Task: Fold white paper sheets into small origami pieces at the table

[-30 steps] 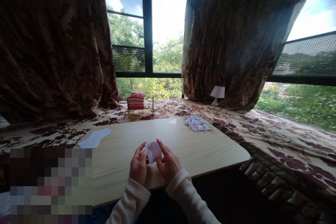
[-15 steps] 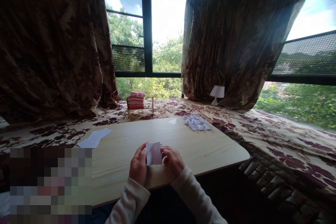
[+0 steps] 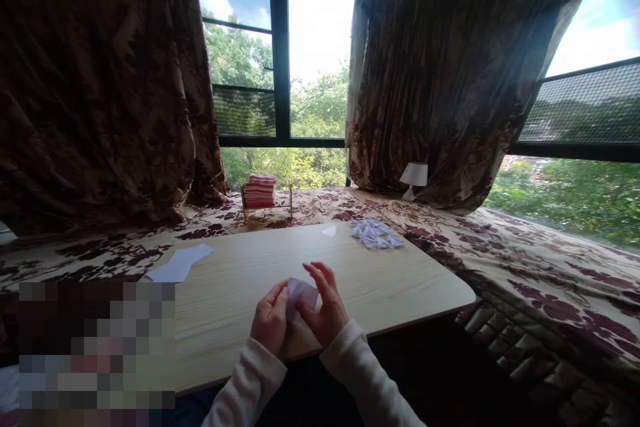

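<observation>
in the head view, we look down at our two hands over a pale wood table (image 3: pixel 240 287). our left hand (image 3: pixel 270 319) is closed on the left side of a small white folded paper (image 3: pixel 299 292), with the thumb on top. our right hand (image 3: pixel 327 312) is open. its fingers are up and spread out, and its thumb touches the right side of the paper. the paper is between our hands, over the near part of the table. we cannot tell how many folds it has.

near the far right corner of the table, we see a pile of pointy folded paper shapes (image 3: pixel 373 235). just left of it lies a little white piece (image 3: pixel 329 231). at the left end of the table lie some flat white sheets (image 3: pixel 181 263).

past the table, we see a cloth with dark flowers (image 3: pixel 320 203). on it stand a little rack (image 3: pixel 284 207) with a red and white striped stack (image 3: pixel 260 192), and a white lamp (image 3: pixel 415 175) by the dark curtain (image 3: pixel 400 93). we see green trees (image 3: pixel 320 107) through the window.
</observation>
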The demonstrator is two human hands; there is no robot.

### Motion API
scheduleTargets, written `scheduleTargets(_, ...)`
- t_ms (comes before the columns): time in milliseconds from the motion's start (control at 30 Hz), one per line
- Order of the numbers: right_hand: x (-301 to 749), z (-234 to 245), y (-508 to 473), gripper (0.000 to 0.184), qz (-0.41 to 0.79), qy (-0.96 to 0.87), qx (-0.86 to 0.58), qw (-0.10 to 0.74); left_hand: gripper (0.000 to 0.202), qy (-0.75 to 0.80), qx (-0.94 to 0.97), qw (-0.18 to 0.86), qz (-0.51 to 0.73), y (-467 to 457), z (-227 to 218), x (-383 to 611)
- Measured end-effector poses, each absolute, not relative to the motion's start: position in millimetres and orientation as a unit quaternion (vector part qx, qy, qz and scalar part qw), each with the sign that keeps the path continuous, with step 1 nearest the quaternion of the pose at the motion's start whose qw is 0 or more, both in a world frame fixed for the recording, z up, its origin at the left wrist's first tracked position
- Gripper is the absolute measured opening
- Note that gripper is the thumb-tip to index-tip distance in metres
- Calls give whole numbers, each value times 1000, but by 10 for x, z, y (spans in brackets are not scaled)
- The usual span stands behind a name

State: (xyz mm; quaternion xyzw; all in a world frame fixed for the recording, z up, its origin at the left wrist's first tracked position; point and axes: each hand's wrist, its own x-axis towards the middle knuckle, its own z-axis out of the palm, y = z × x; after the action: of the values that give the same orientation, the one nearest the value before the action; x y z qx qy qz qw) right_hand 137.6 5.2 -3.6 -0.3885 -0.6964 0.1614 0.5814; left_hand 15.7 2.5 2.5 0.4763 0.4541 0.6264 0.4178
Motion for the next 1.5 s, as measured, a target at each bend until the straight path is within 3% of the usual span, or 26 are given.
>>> scheduleTargets(200,1400,-11,44,15,156,-689,-370,603,38,438,499,431,611,-9,75,139)
scheduleTargets(367,1444,37,39,7,188,-648,-379,633,52,361,502,494,611,-77,107,146)
scheduleTargets(500,1483,-5,106,3,246,-612,-384,646,41,347,539,508,575,-82,86,160)
scheduleTargets(667,1509,-102,211,15,324,-547,-406,656,31,377,549,489,564,-34,47,158)
scheduleTargets(867,1514,-33,141,7,251,-597,-360,672,23,401,571,436,569,2,115,145)
scheduleTargets(1067,1496,-65,180,18,442,-514,-349,647,24,407,583,468,525,12,155,113)
scheduleTargets(1500,1582,-27,185,19,503,-466,-321,653,22,391,573,494,523,15,117,75)
